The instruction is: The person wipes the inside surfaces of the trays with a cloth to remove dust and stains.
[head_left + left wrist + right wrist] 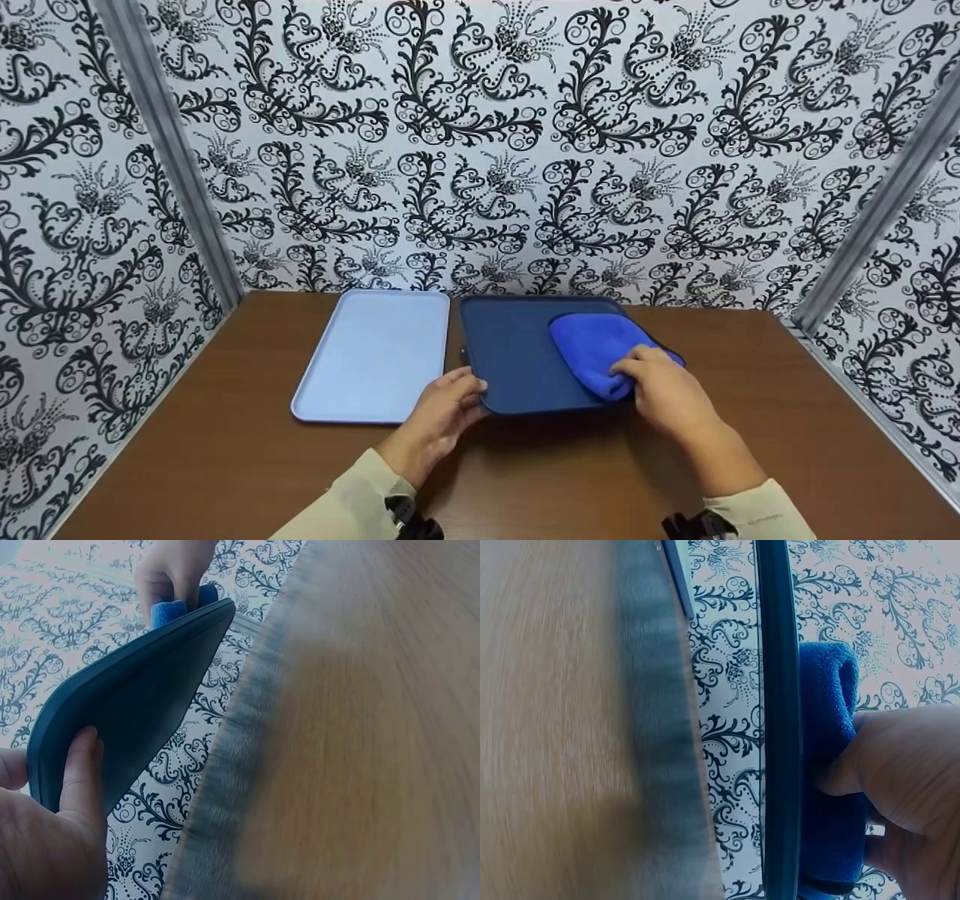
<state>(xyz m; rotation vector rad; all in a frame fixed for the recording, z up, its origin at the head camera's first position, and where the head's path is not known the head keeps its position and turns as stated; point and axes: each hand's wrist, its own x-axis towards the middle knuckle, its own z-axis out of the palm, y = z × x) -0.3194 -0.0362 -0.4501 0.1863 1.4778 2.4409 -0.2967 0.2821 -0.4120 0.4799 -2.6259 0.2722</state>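
A dark blue tray [517, 360] is raised off the table, with its shadow below. My left hand [442, 409] grips its near left corner; in the left wrist view that hand [56, 832] has a finger against the underside. A folded bright blue cloth [596, 349] lies on the right part of the tray's upper face. My right hand [667, 386] holds the cloth at its near edge. In the right wrist view the fingers and thumb of the hand [907, 780] are curled on the thick folded cloth [829, 757], which touches the tray [780, 727].
A light blue tray [379, 352] lies flat on the brown wooden table [247, 390], just left of the dark one. Patterned black-and-white walls [480, 150] stand behind and at both sides of the table.
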